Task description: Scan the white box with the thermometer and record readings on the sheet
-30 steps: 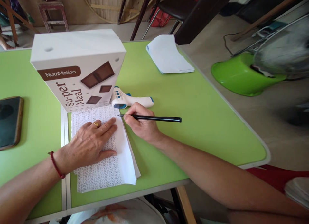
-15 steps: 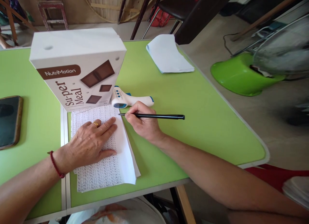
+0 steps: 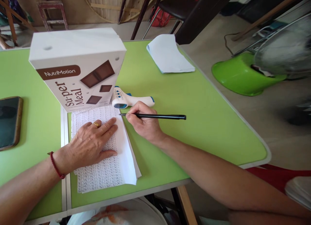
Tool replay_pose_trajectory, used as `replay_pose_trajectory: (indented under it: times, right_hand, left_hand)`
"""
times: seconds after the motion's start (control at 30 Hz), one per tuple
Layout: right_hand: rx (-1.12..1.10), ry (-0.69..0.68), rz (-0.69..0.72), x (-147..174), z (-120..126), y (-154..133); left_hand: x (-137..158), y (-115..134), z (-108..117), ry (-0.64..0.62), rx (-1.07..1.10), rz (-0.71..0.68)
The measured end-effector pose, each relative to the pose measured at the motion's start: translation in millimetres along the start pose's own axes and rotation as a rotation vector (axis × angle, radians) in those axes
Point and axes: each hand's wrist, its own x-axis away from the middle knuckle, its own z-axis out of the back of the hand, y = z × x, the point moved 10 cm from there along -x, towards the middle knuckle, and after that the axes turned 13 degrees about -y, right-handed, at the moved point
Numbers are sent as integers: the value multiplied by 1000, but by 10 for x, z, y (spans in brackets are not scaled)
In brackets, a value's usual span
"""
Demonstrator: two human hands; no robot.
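Pen (image 3: 155, 116) — between right-hand fingers (image 3: 134, 116)

box (image 3: 77, 69) behind paper (image 3: 104, 166) | thermometer (image 3: 131, 100) right of box | phone (image 3: 9, 121) left

right hand (image 3: 143, 123) a touch nearer the table's far edge, pen (image 3: 155, 116) now lying more level, tip seemingly unmoved

box (image 3: 75, 66) reads "NutriMotion", probably "Su-per Meal"
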Motion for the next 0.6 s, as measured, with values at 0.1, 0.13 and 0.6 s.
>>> replay_pose_trajectory:
  times: [0.1,0.13,0.6]
  right_hand:
    - [10,-3,-12,1,2,10]
    - [14,-5,-19,2,1,15]
    - [4,-55,-13,-13,-39,1]
  left_hand:
    - [4,0,-1,3,-6,2]
    - [4,0,-2,3,-7,3]
    - [2,4,3,-1,3,0]
